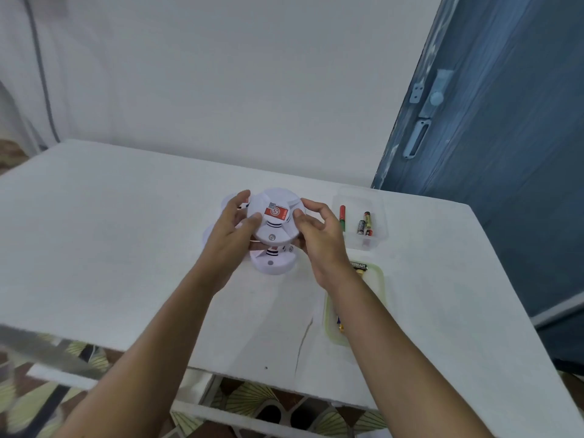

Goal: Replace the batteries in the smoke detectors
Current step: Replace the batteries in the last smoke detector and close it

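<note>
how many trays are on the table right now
2. A clear tray holding batteries sits right of the held smoke detector. A green-rimmed tray lies nearer, partly hidden under the right arm.

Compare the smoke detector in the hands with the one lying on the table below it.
The held detector is lifted, gripped by the left hand and right hand; the lower detector rests on the table. The held one shows a red label; the lower one's top is mostly hidden. Both are round and white.
</note>
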The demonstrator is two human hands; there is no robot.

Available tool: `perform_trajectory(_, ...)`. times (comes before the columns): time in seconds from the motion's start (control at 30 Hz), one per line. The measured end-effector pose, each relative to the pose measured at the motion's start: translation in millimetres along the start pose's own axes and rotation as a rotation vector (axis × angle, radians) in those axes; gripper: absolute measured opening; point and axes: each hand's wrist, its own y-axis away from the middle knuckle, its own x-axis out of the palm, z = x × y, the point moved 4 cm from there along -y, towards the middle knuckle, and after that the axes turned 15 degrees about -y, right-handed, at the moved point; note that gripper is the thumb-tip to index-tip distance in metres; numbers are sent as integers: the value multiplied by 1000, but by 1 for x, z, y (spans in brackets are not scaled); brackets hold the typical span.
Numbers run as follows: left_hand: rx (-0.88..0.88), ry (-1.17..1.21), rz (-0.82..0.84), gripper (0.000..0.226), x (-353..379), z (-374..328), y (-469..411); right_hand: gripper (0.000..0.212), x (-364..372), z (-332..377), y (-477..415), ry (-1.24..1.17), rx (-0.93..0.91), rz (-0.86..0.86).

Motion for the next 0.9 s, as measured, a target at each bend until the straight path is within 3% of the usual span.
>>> perform_trajectory(0.13, -16, -42, -146, 25, -32, 14, -12, 22, 27, -23, -16, 40, 28, -5)
perform_trajectory(0.37, -47, -196, -321, 27, -99, 40, -42, 38, 94, -58, -47, 208, 40, 59)
perform_trajectory(0.57, -169, -314, -419, 33, -150, 59, -75, 12, 141, -84, -73, 389, 223, 124)
perform_trajectory(0.7, -246, -380, -421, 31, -162, 69, -88, 28, 154, -100, -90, 467, 311, 110)
perform_trajectory(0.9, -240, -587, -332, 30, -161, 79, -99, 33, 159, -102, -104, 591, 382, 107)
